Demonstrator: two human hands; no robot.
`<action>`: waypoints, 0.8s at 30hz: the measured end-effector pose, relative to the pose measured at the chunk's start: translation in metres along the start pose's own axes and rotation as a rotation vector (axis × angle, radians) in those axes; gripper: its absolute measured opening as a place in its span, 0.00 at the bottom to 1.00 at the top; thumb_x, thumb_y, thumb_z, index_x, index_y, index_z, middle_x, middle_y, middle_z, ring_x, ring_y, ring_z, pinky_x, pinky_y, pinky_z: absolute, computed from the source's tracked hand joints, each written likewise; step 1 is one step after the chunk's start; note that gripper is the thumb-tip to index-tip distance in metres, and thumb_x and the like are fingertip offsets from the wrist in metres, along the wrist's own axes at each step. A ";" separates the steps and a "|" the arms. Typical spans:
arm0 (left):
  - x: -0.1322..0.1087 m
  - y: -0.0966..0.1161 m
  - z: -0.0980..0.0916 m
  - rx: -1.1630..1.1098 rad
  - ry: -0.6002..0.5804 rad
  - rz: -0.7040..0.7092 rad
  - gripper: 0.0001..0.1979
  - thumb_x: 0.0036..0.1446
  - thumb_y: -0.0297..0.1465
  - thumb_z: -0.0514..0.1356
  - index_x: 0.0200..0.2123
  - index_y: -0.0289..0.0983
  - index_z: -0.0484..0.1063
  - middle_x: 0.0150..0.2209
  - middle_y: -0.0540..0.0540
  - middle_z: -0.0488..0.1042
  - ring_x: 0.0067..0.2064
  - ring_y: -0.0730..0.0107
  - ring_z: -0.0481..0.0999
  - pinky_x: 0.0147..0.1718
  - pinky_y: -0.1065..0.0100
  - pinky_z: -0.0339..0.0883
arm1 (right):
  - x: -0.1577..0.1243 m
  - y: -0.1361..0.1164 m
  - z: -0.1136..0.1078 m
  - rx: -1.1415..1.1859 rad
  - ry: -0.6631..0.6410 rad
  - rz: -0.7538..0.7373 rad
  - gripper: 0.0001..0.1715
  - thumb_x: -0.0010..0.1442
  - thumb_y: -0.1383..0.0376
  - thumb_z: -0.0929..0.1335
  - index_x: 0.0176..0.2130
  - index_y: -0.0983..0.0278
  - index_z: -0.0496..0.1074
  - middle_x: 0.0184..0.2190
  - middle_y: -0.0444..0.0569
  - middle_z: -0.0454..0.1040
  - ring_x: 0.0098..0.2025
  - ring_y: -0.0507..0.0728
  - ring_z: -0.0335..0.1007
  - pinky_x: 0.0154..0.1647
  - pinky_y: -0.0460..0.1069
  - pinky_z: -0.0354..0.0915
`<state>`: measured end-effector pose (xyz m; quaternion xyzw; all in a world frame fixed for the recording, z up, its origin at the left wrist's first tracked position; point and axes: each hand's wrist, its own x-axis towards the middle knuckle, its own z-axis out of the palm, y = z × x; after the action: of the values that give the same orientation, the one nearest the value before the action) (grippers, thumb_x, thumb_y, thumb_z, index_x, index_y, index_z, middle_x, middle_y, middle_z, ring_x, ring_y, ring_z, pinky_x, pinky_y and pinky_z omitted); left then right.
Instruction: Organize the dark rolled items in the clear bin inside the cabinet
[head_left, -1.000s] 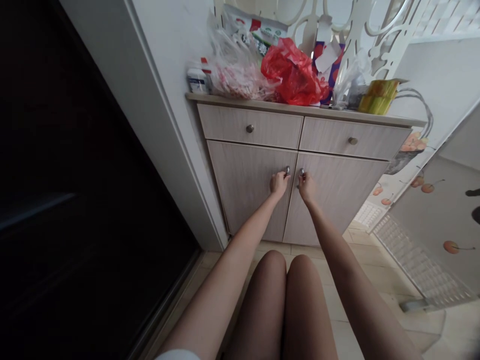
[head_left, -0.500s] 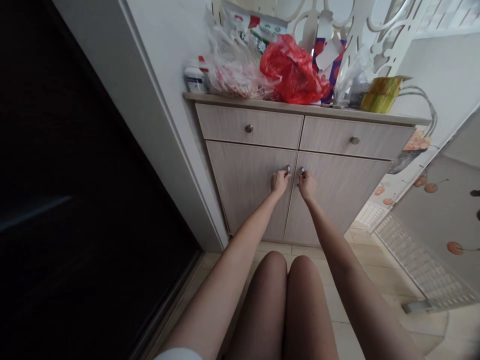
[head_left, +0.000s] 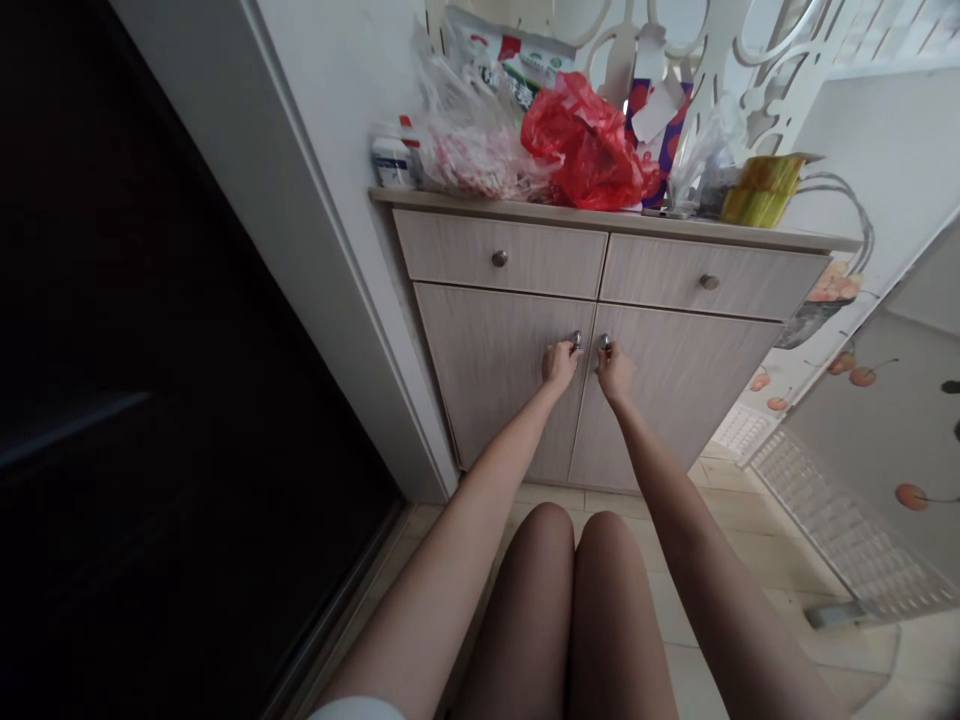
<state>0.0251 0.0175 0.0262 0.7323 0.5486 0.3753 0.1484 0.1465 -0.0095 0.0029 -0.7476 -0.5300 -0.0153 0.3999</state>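
Dark door panel [head_left: 187, 350] fills the left of the frame, and a cherry-printed wall panel [head_left: 877, 430] slants along the right edge. Beige floor tiles [head_left: 750, 530] run across the bottom right, with the person's bare knees [head_left: 570, 590] at lower centre. Straight ahead, at the centre of the frame, stands a wood-grain cabinet [head_left: 675, 400] with two drawers above two closed doors. Along its top edge, a red plastic bag [head_left: 589, 145] sits beside a clear plastic bag [head_left: 469, 130], with a small white tub [head_left: 393, 165] at the far left and a yellow-green packet [head_left: 761, 192] at the far right.

Both arms reach forward to the central seam between the doors. The left hand [head_left: 559, 365] is on the left door knob [head_left: 577, 339], and the right hand [head_left: 615, 370] is on the right door knob [head_left: 604, 341]. On each hand the fingers [head_left: 568, 350] are bunched together and pinch the knob, though the exact finger placement is too small to tell.
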 end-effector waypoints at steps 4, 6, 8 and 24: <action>-0.002 0.003 -0.003 0.016 -0.010 -0.004 0.09 0.63 0.32 0.61 0.38 0.35 0.81 0.39 0.37 0.82 0.41 0.62 0.80 0.41 0.69 0.64 | -0.001 -0.002 -0.003 -0.027 0.011 -0.005 0.21 0.71 0.57 0.59 0.51 0.65 0.72 0.39 0.57 0.79 0.42 0.60 0.76 0.42 0.50 0.63; -0.003 0.004 -0.004 0.039 -0.015 -0.005 0.10 0.64 0.33 0.60 0.39 0.34 0.81 0.39 0.36 0.82 0.42 0.60 0.80 0.40 0.68 0.65 | -0.002 -0.003 -0.004 -0.041 0.006 -0.006 0.20 0.71 0.58 0.59 0.51 0.65 0.72 0.39 0.57 0.79 0.42 0.60 0.76 0.42 0.50 0.63; -0.004 0.006 -0.004 0.061 -0.017 -0.007 0.11 0.64 0.33 0.60 0.40 0.33 0.81 0.40 0.35 0.81 0.42 0.59 0.80 0.40 0.68 0.65 | -0.003 -0.004 -0.005 -0.051 -0.002 -0.003 0.20 0.71 0.58 0.59 0.51 0.66 0.72 0.39 0.58 0.79 0.42 0.61 0.76 0.43 0.51 0.64; -0.028 0.003 -0.053 -0.181 0.000 -0.175 0.36 0.66 0.55 0.40 0.20 0.38 0.69 0.19 0.44 0.69 0.28 0.64 0.74 0.28 0.68 0.61 | -0.009 0.013 -0.068 0.486 -0.028 0.089 0.34 0.57 0.34 0.62 0.24 0.59 0.58 0.18 0.41 0.60 0.23 0.53 0.60 0.26 0.47 0.57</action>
<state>-0.0138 -0.0194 0.0527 0.6650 0.5745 0.4089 0.2459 0.1806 -0.0594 0.0376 -0.6524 -0.4899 0.1405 0.5609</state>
